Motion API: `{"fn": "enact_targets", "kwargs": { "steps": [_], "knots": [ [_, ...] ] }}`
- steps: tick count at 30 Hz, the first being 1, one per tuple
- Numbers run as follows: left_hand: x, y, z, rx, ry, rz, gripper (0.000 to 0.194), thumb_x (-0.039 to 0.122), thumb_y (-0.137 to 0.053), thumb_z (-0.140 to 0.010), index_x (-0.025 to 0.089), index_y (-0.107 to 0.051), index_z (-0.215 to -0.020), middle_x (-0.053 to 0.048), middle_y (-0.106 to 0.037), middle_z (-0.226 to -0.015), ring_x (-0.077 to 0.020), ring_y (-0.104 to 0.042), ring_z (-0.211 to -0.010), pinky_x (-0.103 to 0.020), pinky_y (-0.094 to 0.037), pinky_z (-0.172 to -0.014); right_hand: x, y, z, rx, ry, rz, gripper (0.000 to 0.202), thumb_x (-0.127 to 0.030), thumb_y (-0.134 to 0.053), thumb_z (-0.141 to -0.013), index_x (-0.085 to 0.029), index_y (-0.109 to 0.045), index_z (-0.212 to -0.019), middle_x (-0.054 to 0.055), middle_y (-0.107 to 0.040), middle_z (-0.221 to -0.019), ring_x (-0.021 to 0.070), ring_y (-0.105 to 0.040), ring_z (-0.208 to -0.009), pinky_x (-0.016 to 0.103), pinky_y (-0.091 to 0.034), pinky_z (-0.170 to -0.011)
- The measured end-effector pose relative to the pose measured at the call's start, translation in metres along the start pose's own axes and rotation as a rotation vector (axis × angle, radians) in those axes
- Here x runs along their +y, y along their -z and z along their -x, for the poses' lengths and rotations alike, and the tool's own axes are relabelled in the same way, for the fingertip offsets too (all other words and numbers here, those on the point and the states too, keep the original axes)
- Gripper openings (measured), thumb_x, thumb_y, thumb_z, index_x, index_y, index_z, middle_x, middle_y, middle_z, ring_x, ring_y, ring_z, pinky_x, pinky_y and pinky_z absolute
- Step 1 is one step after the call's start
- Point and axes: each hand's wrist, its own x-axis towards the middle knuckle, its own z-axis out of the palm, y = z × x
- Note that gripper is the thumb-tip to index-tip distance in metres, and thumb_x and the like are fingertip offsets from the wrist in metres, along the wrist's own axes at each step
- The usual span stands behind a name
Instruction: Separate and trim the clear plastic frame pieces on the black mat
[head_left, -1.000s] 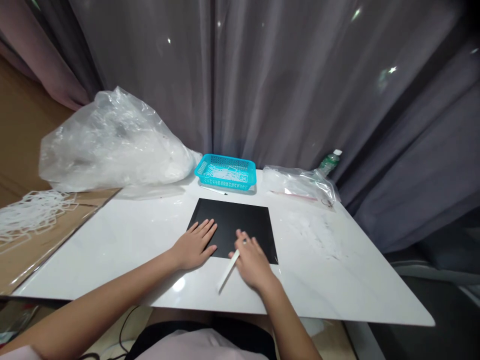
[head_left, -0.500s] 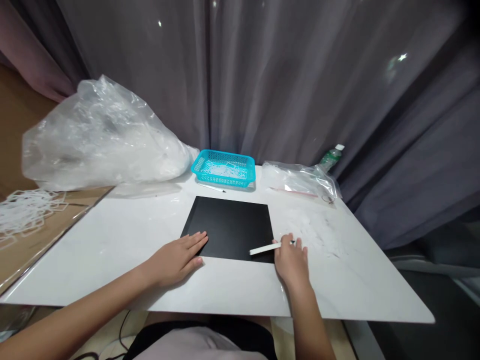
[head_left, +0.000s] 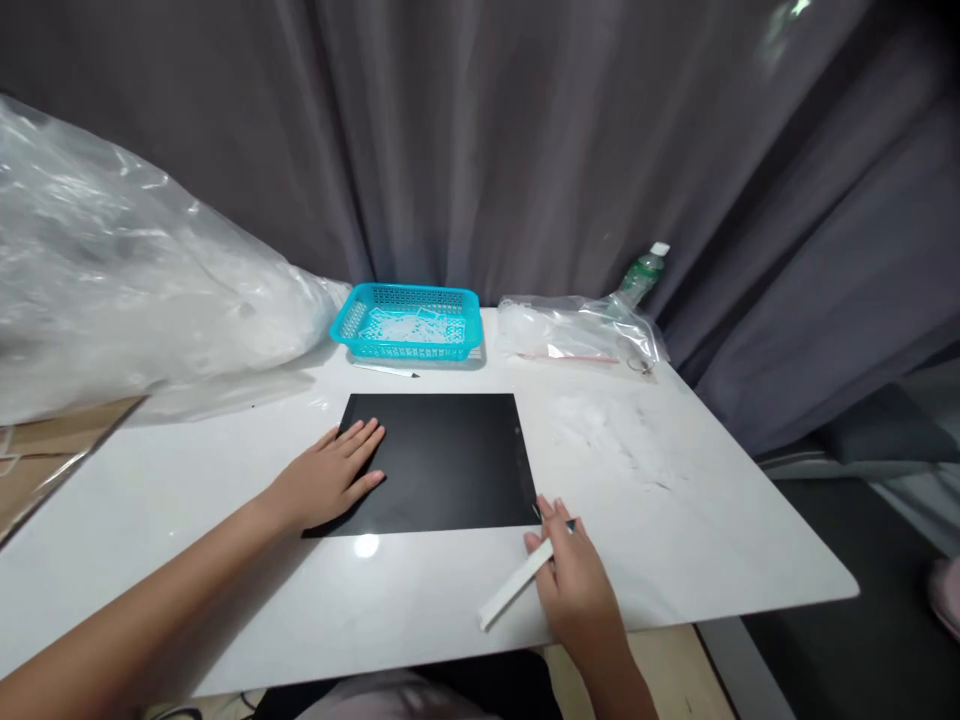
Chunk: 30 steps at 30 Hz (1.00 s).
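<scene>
One grey curtain hangs behind one white tabletop. One big, clear plastic bag fills the far left corner, partly out of view. One black sheet lies flat near the middle of the tabletop, its near side facing the near edge. At the far edge sit one flat clear bag, toward the right corner, and one blue basket, toward the left, holding white pieces too tangled to count. One piece of brown cardboard shows along the left edge. Two hands are in view: the left hand rests on the sheet's left side, fingers extended and grasping nothing; the right hand is closed around one white stick — its fingertips at the sheet's near right corner. One green bottle with a white cap leans by the far right corner, its base hidden behind the flat bag. Smallest are one slim white tool — dark-tipped, just in front of the basket — and one ring beside the flat bag.
</scene>
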Motion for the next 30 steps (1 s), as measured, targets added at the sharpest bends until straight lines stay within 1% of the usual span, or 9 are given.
{"fn": "enact_targets", "kwargs": {
  "steps": [4,9,14,17,20,23,25,27,30],
  "knots": [
    [-0.017,-0.009,0.003,0.044,0.088,-0.052,0.074,0.059,-0.014,-0.093,0.011,-0.027,-0.147,-0.010,-0.026,-0.151,-0.0283,-0.029,-0.138,-0.048,-0.021,-0.112,0.006,-0.005,0.007,0.133,-0.068,0.028,0.040,-0.029,-0.034,-0.094,-0.013,-0.051,-0.126,0.016,-0.048,-0.139,0.0317,-0.032,-0.137,0.051,-0.033,-0.109],
    [-0.020,-0.015,0.007,0.120,0.088,-0.016,0.071,0.056,-0.016,-0.095,0.010,-0.025,-0.148,-0.011,-0.025,-0.151,-0.0289,-0.024,-0.139,-0.048,-0.024,-0.112,0.002,0.002,-0.009,-0.120,0.169,0.008,0.042,-0.024,-0.037,-0.093,-0.015,-0.046,-0.133,0.013,-0.051,-0.137,0.0309,-0.031,-0.137,0.054,-0.031,-0.109],
    [-0.041,-0.010,0.021,0.156,0.031,0.049,0.053,0.045,-0.030,-0.096,0.020,-0.039,-0.142,-0.007,-0.040,-0.145,-0.0285,-0.036,-0.134,-0.052,-0.023,-0.112,0.033,0.012,-0.016,0.196,-0.114,0.160,0.039,-0.031,-0.035,-0.093,-0.008,-0.054,-0.118,0.022,-0.048,-0.136,0.0430,-0.019,-0.139,0.068,-0.026,-0.102],
    [-0.060,-0.009,0.030,0.329,0.106,0.148,0.042,0.040,-0.034,-0.095,0.023,-0.057,-0.125,-0.006,-0.061,-0.126,-0.0268,-0.053,-0.120,-0.049,-0.032,-0.108,0.038,0.011,-0.012,0.125,0.083,0.138,0.046,-0.024,-0.035,-0.093,-0.014,-0.036,-0.138,0.013,-0.062,-0.119,0.0311,-0.015,-0.143,0.057,-0.027,-0.109],
    [-0.069,-0.010,0.036,0.519,0.354,0.280,0.034,0.042,-0.043,-0.092,0.024,-0.065,-0.111,-0.004,-0.071,-0.104,-0.0239,-0.066,-0.096,-0.040,-0.050,-0.090,0.030,0.005,-0.011,0.004,0.271,0.151,0.052,-0.016,-0.035,-0.090,-0.021,-0.030,-0.142,0.006,-0.069,-0.099,0.0262,-0.018,-0.142,0.052,-0.025,-0.111],
    [-0.066,-0.009,0.039,0.637,0.625,0.404,0.033,0.045,-0.049,-0.090,0.022,-0.066,-0.106,-0.003,-0.072,-0.093,-0.0188,-0.067,-0.072,-0.033,-0.054,-0.069,0.025,0.003,-0.013,0.099,0.141,0.186,0.040,-0.024,-0.035,-0.092,-0.019,-0.041,-0.131,0.013,-0.059,-0.124,0.0336,-0.013,-0.143,0.060,-0.022,-0.108],
    [-0.062,-0.007,0.039,0.641,0.696,0.447,0.032,0.045,-0.049,-0.090,0.022,-0.068,-0.102,-0.001,-0.070,-0.078,-0.0154,-0.063,-0.060,-0.029,-0.052,-0.061,0.027,0.004,-0.014,0.170,0.012,0.149,0.037,-0.030,-0.034,-0.093,-0.016,-0.043,-0.126,0.017,-0.045,-0.138,0.0373,-0.010,-0.142,0.063,-0.025,-0.105],
    [-0.059,-0.004,0.037,0.611,0.671,0.422,0.032,0.043,-0.047,-0.091,0.022,-0.069,-0.094,0.001,-0.065,-0.062,-0.0141,-0.060,-0.054,-0.028,-0.048,-0.057,0.030,0.008,-0.016,0.192,-0.068,0.069,0.034,-0.031,-0.033,-0.093,-0.017,-0.044,-0.122,0.018,-0.041,-0.141,0.0370,-0.011,-0.142,0.061,-0.028,-0.103],
    [-0.060,0.001,0.033,0.563,0.479,0.337,0.030,0.038,-0.046,-0.092,0.020,-0.070,-0.088,-0.001,-0.065,-0.067,-0.0151,-0.060,-0.062,-0.028,-0.046,-0.061,0.031,0.013,-0.019,0.175,-0.071,-0.008,0.021,-0.031,-0.036,-0.091,-0.019,-0.047,-0.104,0.016,-0.040,-0.143,0.0366,-0.012,-0.142,0.061,-0.027,-0.103]
  ]
}}
